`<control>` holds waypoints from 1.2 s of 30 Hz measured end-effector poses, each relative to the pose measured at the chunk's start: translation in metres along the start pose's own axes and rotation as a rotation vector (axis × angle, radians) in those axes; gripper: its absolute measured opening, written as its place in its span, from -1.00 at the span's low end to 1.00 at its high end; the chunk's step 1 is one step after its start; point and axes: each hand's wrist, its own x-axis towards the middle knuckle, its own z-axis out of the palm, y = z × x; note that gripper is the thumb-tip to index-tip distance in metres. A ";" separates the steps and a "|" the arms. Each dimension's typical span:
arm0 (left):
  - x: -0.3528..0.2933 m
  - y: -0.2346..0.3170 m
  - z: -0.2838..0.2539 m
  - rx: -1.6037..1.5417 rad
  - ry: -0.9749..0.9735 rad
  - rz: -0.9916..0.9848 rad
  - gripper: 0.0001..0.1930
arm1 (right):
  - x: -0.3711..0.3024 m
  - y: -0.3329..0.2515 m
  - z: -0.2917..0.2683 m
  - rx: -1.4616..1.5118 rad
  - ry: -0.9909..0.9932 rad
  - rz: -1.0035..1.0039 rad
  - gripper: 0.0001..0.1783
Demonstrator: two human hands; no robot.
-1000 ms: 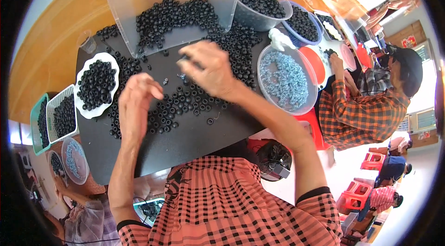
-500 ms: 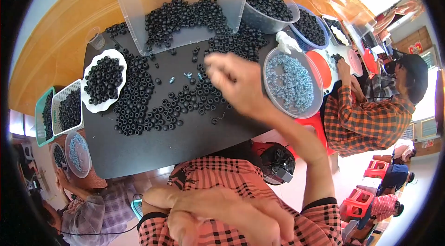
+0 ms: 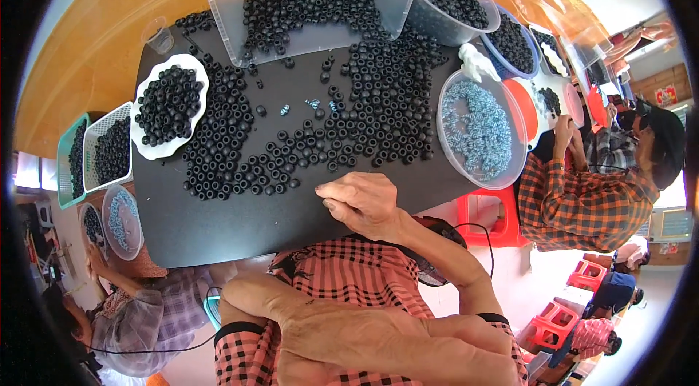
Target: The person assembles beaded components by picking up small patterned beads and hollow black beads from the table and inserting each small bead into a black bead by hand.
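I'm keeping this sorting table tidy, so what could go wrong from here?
The right hand rests on the black table just below the loose black rings; a sweep could roll some off the near edge. The few small blue springs lie among the rings and could get buried. The bowl of blue springs overhangs the table's right edge and might tip.

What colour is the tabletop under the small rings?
Black tabletop, clearest in the head view.
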 end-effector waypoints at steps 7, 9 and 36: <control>0.018 0.034 -0.048 0.155 -0.492 -0.451 -0.24 | 0.000 0.002 -0.002 0.001 0.037 -0.006 -0.77; 0.016 0.039 -0.057 0.166 -0.562 -0.524 -0.20 | -0.001 0.004 -0.002 0.026 0.027 -0.004 -0.77; 0.005 0.069 -0.058 0.775 -0.713 -0.535 -0.17 | -0.005 0.005 -0.001 -0.006 0.125 -0.003 -0.78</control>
